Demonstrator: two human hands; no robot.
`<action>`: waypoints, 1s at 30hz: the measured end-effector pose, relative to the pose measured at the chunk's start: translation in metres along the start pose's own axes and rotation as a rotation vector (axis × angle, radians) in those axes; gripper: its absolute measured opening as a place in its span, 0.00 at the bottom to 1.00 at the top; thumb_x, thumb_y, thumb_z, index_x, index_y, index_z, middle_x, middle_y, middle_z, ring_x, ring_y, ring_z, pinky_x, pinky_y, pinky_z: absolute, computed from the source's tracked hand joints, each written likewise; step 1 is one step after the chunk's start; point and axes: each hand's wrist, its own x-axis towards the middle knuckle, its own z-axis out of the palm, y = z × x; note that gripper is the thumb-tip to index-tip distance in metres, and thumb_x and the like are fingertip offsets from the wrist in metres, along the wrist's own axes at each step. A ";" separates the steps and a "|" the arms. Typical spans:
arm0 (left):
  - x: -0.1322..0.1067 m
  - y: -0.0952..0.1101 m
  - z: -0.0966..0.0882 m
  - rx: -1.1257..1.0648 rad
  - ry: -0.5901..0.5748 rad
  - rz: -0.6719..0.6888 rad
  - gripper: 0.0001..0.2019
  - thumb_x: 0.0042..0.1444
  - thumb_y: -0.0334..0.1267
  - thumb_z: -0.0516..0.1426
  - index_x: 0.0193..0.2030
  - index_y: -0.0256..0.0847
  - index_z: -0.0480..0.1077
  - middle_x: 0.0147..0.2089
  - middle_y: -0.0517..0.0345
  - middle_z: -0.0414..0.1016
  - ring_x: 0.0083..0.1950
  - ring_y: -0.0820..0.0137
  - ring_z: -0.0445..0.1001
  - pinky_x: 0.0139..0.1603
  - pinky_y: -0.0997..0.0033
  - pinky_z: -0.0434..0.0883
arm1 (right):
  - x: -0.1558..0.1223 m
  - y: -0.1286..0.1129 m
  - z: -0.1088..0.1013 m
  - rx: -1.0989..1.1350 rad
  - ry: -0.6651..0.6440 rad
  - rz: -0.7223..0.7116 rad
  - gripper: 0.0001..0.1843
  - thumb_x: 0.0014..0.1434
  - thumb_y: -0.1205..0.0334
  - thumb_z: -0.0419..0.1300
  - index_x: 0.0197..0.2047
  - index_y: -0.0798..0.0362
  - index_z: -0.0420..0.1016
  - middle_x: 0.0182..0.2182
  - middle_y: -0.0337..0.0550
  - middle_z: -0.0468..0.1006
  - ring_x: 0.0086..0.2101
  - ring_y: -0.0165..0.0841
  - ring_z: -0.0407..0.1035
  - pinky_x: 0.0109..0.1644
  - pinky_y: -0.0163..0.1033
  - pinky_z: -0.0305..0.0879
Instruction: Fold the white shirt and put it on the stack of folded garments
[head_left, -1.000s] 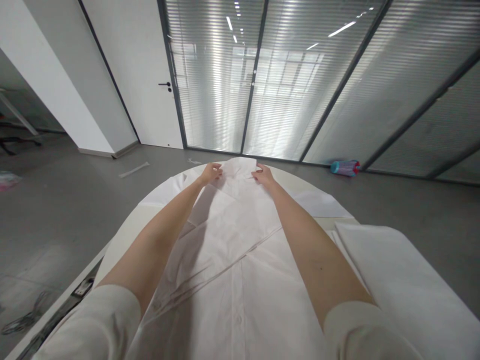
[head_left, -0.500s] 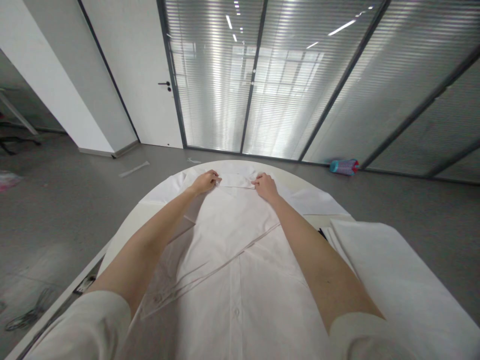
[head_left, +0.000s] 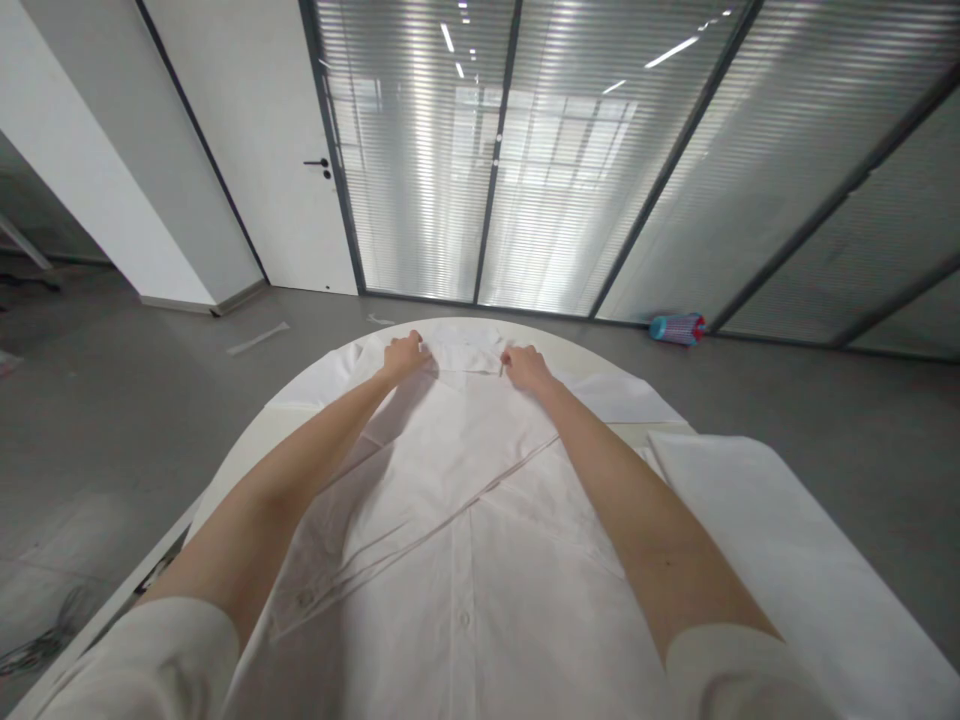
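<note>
A white button-up shirt [head_left: 465,500] lies spread face up on a white table [head_left: 247,450], collar at the far end. Both my arms stretch out over it. My left hand [head_left: 405,356] is closed on the left side of the collar [head_left: 465,352]. My right hand [head_left: 526,368] is closed on the collar's right side, fingers pinched into the fabric. One sleeve lies folded across the shirt's left front, its cuff near my left elbow.
A stack of folded white cloth [head_left: 765,540] lies on the table's right. Beyond the table are grey floor, a glass wall with blinds, a white door [head_left: 285,150] and a teal and red object [head_left: 675,328] on the floor. Cables lie on the floor at lower left.
The collar was held up off the table a second ago; it now lies flat, with both hands pressed down on its two sides. The view has shifted slightly.
</note>
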 end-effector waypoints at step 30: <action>-0.007 -0.038 -0.016 0.021 0.057 0.541 0.14 0.57 0.38 0.58 0.50 0.43 0.77 0.59 0.47 0.73 0.61 0.55 0.69 0.63 0.52 0.61 | -0.011 -0.002 0.006 0.045 0.251 -0.094 0.20 0.66 0.59 0.51 0.58 0.49 0.74 0.61 0.52 0.68 0.61 0.46 0.57 0.64 0.50 0.55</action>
